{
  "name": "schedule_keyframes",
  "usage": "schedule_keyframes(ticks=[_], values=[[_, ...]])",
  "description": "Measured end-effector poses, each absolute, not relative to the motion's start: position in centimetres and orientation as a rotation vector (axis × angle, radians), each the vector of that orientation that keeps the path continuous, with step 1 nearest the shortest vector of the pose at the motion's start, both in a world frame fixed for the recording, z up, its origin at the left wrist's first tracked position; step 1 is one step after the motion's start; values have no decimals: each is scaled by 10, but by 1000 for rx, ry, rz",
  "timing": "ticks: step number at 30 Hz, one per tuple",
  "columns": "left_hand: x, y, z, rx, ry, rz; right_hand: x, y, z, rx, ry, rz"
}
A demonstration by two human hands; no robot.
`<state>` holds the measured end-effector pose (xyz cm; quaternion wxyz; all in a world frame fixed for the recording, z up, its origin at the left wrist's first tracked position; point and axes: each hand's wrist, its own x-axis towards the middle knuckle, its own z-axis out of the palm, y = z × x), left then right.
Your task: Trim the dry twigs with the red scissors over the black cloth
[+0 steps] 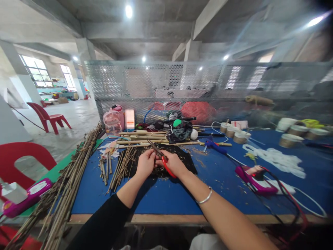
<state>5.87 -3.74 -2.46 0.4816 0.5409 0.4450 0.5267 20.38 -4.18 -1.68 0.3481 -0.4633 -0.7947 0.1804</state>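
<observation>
My right hand [174,163] grips a pair of red-handled scissors [169,169], their dark blades pointing up and away to the left. Close beside it, my left hand [145,163] has its fingers pinched together near the blades; what they hold is too small and hidden to make out. Both hands are over a black mat [189,163] strewn with wood shavings. Thin brown twigs [121,170] lie just left of my left hand, partly on the mat. Farther left are several short cut sticks [103,172].
A long bundle of branches [80,156] runs along the table's left side. Behind the mat lie longer sticks [140,138] and dark cloth [180,133]. To the right are a blue glue gun [215,146], a purple power strip [256,182] with cables, and paper cups [241,137].
</observation>
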Motion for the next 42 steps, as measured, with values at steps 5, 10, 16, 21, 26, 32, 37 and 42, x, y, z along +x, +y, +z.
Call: schedule_keyframes(ticks=[5, 10, 16, 21, 26, 32, 37, 42], values=[[56, -33, -28, 1241, 1036, 1296, 203, -43, -16, -1319, -2114, 270], [55, -28, -34, 1266, 975, 1347, 201, -43, -17, -1332, -2145, 53], [55, -32, -29, 1316, 994, 1349, 200, -44, -19, -1283, -2094, 135], [55, -33, -27, 1244, 1012, 1332, 200, -45, -18, -1208, -2086, 252], [55, -34, -24, 1244, 1019, 1339, 200, -44, -19, -1246, -2081, 355], [55, -32, -24, 1206, 1016, 1355, 200, -44, -20, -1381, -2121, 147], [55, -32, -25, 1240, 1029, 1324, 198, -44, -20, -1357, -2117, 155], [55, -32, -27, 1318, 995, 1362, 199, -46, -18, -1306, -2089, 232]])
